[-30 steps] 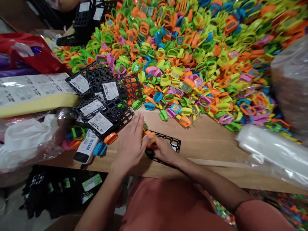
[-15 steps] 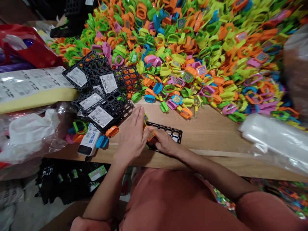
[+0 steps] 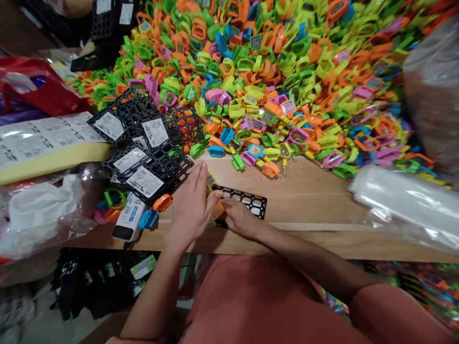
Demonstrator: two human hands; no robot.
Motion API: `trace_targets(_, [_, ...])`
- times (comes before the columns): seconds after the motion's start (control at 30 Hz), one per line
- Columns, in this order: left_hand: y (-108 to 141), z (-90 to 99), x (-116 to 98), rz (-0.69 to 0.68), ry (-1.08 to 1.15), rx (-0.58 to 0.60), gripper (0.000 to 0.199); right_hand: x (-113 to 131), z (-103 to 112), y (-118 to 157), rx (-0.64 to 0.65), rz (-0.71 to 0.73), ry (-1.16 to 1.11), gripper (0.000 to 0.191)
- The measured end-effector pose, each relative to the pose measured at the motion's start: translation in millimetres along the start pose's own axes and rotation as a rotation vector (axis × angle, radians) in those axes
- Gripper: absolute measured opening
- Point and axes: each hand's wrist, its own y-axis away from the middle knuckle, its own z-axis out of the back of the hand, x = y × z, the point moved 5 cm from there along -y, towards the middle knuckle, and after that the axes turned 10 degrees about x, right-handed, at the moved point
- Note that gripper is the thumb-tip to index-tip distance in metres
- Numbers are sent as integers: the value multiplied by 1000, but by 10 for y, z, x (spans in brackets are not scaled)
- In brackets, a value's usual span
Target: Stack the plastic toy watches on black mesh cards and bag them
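My left hand (image 3: 189,208) is held on edge, palm facing right, its fingers stretched out together and its thumb reaching toward an orange toy watch (image 3: 217,210). My right hand (image 3: 241,218) is curled beside that watch, its fingers closed on it and partly hidden. Under the right hand lies a black plastic grid panel (image 3: 258,201) on the wooden table (image 3: 301,191). A yellow toy watch (image 3: 210,180) shows at the panel's left end, close to my left fingers. What lies between the palm and the panel is mostly hidden.
A big heap of colourful toy watches (image 3: 258,67) covers the back. Labelled black grid panels (image 3: 154,157) overlap at left, near a white box-shaped device (image 3: 129,217) and a blue watch (image 3: 148,219). Clear plastic bags (image 3: 401,205) lie at right.
The view has shifted slightly, so the table's things sit a little lower and further left. Both hands keep nearly the same pose at the grid panel.
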Motion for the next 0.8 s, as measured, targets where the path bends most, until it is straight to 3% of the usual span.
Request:
trace_targets(0.13, [2,5,12,-28,-37,-9,81,53,-123,-62,124,-56,137,32])
trace_targets(0.23, [-5,-39,75,-41,-58,-54,70,73,0,-147,222,-40,178,24])
trace_targets(0.3, [2,-75,149,-19,-52,-94,65,95,313,-151,178,-2,156,18])
trace_targets(0.37, [32,-92,243,24,-31,-135,64,81,808,-70,7,-31,150,15])
trace_targets(0.47, [92,-69,378,88,16,-197,65,-103,1604,231,-325,-321,305,17])
trace_targets(0.53, [104,-45,419,119,41,-221,65,-276,1895,436,-375,-535,472,19])
trace_targets(0.63, [53,-44,333,116,34,-212,65,-489,1881,560,-317,-650,515,27])
trace_targets(0.8, [-54,-81,61,67,-39,-178,60,-554,1474,377,-268,-572,397,27])
